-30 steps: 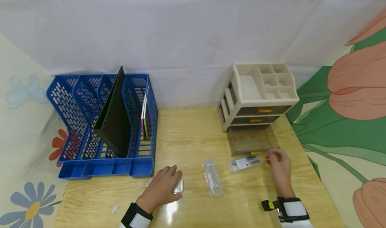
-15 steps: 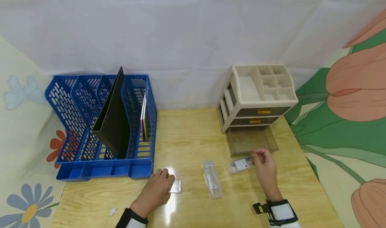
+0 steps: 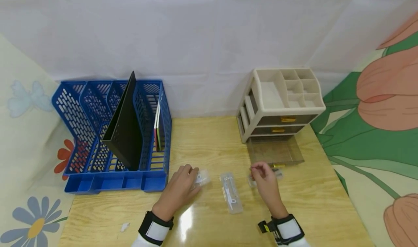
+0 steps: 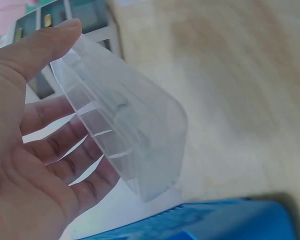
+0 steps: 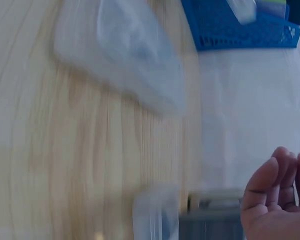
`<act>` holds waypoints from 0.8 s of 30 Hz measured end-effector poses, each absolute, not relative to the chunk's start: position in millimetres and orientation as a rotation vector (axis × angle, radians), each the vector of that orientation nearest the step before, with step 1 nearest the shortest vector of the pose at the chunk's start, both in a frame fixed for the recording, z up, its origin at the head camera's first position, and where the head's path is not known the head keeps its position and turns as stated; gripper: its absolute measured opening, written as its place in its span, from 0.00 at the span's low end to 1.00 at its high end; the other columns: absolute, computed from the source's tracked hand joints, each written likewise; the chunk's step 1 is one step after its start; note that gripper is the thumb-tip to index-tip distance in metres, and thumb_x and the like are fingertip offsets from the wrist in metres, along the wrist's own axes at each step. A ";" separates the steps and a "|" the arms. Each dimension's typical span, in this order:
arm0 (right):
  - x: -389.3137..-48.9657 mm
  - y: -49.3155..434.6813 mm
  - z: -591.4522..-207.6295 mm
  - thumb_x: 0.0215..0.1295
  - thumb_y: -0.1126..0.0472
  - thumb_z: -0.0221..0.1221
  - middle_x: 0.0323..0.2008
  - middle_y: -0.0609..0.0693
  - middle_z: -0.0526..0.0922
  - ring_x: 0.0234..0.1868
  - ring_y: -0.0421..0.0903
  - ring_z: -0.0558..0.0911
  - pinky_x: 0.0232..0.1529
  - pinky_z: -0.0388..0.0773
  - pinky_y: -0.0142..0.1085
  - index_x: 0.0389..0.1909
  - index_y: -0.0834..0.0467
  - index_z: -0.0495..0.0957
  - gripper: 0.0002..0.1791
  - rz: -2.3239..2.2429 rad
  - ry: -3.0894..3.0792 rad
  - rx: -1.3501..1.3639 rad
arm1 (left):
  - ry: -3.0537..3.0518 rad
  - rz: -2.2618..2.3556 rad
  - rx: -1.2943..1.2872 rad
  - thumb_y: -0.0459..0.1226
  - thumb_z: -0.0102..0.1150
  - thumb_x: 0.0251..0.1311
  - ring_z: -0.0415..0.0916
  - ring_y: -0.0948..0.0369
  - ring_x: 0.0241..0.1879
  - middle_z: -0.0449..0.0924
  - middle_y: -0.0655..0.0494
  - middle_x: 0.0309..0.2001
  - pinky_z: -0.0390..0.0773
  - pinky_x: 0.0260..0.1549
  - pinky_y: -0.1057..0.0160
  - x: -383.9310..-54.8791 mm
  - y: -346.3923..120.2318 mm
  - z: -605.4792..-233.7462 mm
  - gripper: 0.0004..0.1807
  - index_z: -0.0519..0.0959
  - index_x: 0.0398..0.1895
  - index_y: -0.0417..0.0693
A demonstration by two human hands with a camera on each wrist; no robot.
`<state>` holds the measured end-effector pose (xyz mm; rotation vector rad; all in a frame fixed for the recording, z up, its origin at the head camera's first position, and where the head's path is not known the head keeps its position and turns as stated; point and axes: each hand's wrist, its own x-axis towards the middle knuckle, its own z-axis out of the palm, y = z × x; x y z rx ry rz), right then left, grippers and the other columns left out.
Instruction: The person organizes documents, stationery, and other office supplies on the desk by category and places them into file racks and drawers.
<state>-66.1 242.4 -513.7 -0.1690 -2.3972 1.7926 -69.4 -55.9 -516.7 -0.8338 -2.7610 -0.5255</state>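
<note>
My left hand [image 3: 179,189] grips a clear plastic case [image 4: 135,125] between thumb and fingers, tilted and lifted off the table. Its contents are too blurred to name. My right hand [image 3: 266,179] is loosely curled, with nothing visible in its fingers. It hovers over another clear case [image 3: 278,173], partly hidden beneath it, just before the pulled-out drawer [image 3: 274,154]. Between the hands lies a long clear case [image 3: 232,196] with pale slender items inside.
A blue file rack [image 3: 155,181] stands at the left, holding a black folder [image 3: 125,130] and thin booklets [image 3: 158,130]. The beige drawer unit [image 3: 271,110] is at the back right. A white scrap [image 3: 125,226] lies front left on the wooden table [image 3: 202,141].
My left hand has taken up a clear case from the table and moved it right and away from me. My right hand has shifted left along the front of the drawer.
</note>
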 end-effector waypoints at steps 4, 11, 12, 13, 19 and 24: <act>-64.5 221.9 -517.4 0.70 0.69 0.52 0.39 0.65 0.80 0.34 0.44 0.82 0.32 0.83 0.32 0.47 0.72 0.73 0.10 1.914 -2.455 -0.068 | -2.740 -0.569 -0.823 0.48 0.71 0.50 0.70 0.56 0.35 0.75 0.50 0.38 0.77 0.29 0.57 -75.6 -45.5 -504.8 0.32 0.77 0.53 0.37; -59.1 188.0 -517.1 0.73 0.61 0.52 0.51 0.76 0.75 0.45 0.53 0.82 0.44 0.85 0.41 0.56 0.73 0.69 0.20 2.280 -2.434 0.087 | -2.655 -0.660 -0.809 0.47 0.71 0.50 0.70 0.57 0.35 0.75 0.50 0.38 0.78 0.30 0.57 -79.1 -32.6 -495.4 0.32 0.77 0.55 0.37; -58.8 183.9 -515.7 0.73 0.61 0.52 0.51 0.75 0.75 0.46 0.52 0.82 0.45 0.85 0.40 0.57 0.73 0.68 0.21 2.332 -2.415 0.069 | -2.649 -0.677 -0.802 0.47 0.71 0.49 0.70 0.57 0.35 0.75 0.50 0.38 0.77 0.29 0.57 -79.6 -30.8 -494.7 0.33 0.77 0.55 0.37; -58.4 180.2 -514.4 0.73 0.61 0.51 0.52 0.75 0.75 0.46 0.51 0.83 0.46 0.85 0.41 0.58 0.74 0.67 0.21 2.374 -2.398 0.059 | -2.645 -0.695 -0.795 0.48 0.71 0.50 0.71 0.57 0.35 0.75 0.50 0.38 0.77 0.29 0.57 -80.0 -29.0 -494.0 0.32 0.77 0.55 0.37; -59.3 168.4 -504.7 0.73 0.58 0.51 0.53 0.68 0.75 0.46 0.44 0.82 0.51 0.82 0.48 0.59 0.68 0.66 0.21 2.459 -2.395 -0.085 | -2.614 -0.728 -0.801 0.52 0.70 0.49 0.71 0.58 0.34 0.76 0.50 0.38 0.77 0.26 0.60 -82.8 -20.1 -493.2 0.34 0.78 0.53 0.37; -64.7 170.3 -499.7 0.72 0.59 0.53 0.53 0.68 0.74 0.46 0.47 0.81 0.51 0.82 0.49 0.59 0.68 0.65 0.22 2.451 -2.358 -0.104 | -2.569 -0.666 -0.875 0.47 0.73 0.47 0.72 0.55 0.35 0.77 0.49 0.38 0.78 0.31 0.57 -82.9 -18.7 -492.9 0.31 0.80 0.51 0.36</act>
